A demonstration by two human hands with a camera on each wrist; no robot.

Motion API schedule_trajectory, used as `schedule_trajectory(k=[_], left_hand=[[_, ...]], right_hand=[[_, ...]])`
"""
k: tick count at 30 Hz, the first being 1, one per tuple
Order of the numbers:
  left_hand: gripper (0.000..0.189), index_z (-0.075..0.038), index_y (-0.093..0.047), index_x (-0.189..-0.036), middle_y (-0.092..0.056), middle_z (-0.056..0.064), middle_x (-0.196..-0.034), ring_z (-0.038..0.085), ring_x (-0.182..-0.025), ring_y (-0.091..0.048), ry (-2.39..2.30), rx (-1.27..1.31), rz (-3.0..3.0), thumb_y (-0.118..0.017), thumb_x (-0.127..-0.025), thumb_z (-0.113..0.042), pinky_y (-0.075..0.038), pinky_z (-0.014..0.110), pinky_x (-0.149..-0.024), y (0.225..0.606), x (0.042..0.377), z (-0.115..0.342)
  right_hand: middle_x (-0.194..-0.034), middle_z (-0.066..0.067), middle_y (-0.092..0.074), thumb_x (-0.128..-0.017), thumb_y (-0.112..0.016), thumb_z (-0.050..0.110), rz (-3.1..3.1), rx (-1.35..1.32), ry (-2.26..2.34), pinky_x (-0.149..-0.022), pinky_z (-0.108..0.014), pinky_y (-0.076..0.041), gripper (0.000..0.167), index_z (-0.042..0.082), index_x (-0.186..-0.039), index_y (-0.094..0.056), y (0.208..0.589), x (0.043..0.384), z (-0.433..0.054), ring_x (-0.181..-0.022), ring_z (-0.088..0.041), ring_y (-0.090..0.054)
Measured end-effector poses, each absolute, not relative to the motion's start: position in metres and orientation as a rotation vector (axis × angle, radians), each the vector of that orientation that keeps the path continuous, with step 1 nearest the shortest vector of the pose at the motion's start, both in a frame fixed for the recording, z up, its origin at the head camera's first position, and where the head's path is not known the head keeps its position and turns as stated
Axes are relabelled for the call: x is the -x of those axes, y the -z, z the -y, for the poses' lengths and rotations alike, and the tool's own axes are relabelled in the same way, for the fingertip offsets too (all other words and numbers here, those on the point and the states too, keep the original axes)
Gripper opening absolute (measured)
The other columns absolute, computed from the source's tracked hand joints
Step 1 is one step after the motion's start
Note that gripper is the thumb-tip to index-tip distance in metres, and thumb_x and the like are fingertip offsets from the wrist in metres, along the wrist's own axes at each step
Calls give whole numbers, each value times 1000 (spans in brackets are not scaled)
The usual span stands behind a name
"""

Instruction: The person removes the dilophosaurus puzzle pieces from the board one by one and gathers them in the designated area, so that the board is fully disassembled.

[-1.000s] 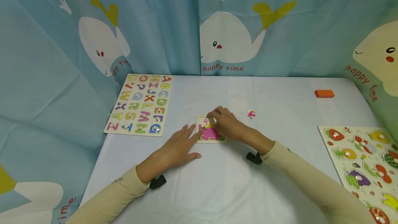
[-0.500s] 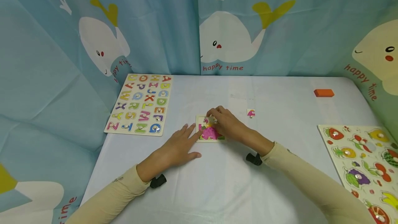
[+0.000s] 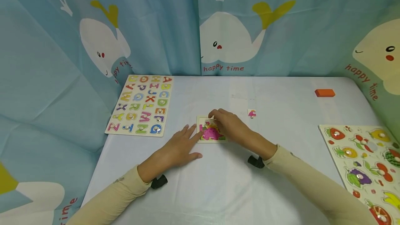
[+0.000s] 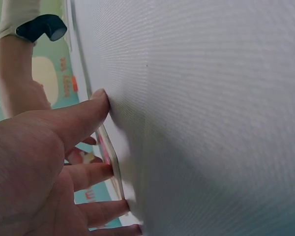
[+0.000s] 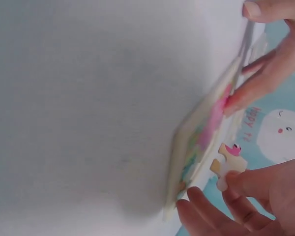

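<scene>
A small wooden jigsaw board [image 3: 212, 142] with a pink dinosaur-like picture lies mid-table. My left hand [image 3: 176, 148] rests at its left side, fingers spread and fairly straight, the index fingertip on the picture's edge. Over the board's upper right is my right hand [image 3: 232, 127], with thumb and fingers pinching a jigsaw piece [image 5: 231, 164]. That piece, showing a pink patch and an eye, is held just off the board in the right wrist view. Another jigsaw piece [image 3: 251, 113], pink and white, lies loose on the table beyond the right hand.
An alphabet peg board [image 3: 140, 105] lies at the back left, and a fruit peg board [image 3: 359, 164] at the right. An orange block [image 3: 325, 93] sits at the back right. Patterned curtains [image 3: 175, 27] hang behind and beside the white table [image 3: 215, 190].
The right hand, pinching the jigsaw piece, shifts slightly and turns over the board, so more of the picture's right side shows. The left hand stays where it was.
</scene>
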State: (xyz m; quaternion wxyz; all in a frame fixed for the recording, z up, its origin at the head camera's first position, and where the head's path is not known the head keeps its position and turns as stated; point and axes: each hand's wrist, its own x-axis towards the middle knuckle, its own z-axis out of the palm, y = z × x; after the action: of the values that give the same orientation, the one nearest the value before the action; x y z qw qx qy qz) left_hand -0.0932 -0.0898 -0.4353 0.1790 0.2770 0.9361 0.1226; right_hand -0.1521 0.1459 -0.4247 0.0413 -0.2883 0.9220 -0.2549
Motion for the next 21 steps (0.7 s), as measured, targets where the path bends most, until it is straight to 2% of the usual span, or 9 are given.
schedule_trajectory(k=[5, 11, 17, 21], left_hand=[[81, -14, -34, -166, -20, 17, -175, 44, -161, -20, -344, -780, -2646, -66, -102, -52, -29, 59, -126, 437, 93, 90], [81, -15, -34, -166, -19, 16, -176, 43, -161, -19, -356, -769, -2644, -67, -101, -51, -27, 59, -127, 437, 93, 89], [81, -15, -33, -167, -19, 17, -175, 44, -161, -19, -366, -778, -2643, -67, -102, -51, -27, 60, -126, 436, 92, 90], [81, -15, -34, -167, -19, 18, -175, 44, -161, -18, -370, -785, -2642, -67, -102, -50, -27, 59, -126, 437, 92, 90]], right_hand=[[-118, -15, -75, -101, -66, -2, -2756, 779, 891, -99, -49, -59, 28, 4, -128, -63, 411, 154, -154, -112, -32, -71], [-111, -16, -74, -101, -63, -6, -2813, 758, 937, -93, -50, -59, 16, -2, -115, -67, 395, 167, -187, -106, -33, -70], [-109, -21, -67, -101, -62, -7, -2861, 611, 923, -92, -53, -57, 14, -4, -114, -67, 381, 172, -238, -103, -37, -68], [-107, -24, -67, -101, -62, -6, -2892, 597, 859, -92, -57, -56, 12, -5, -112, -67, 379, 175, -277, -103, -43, -68]])
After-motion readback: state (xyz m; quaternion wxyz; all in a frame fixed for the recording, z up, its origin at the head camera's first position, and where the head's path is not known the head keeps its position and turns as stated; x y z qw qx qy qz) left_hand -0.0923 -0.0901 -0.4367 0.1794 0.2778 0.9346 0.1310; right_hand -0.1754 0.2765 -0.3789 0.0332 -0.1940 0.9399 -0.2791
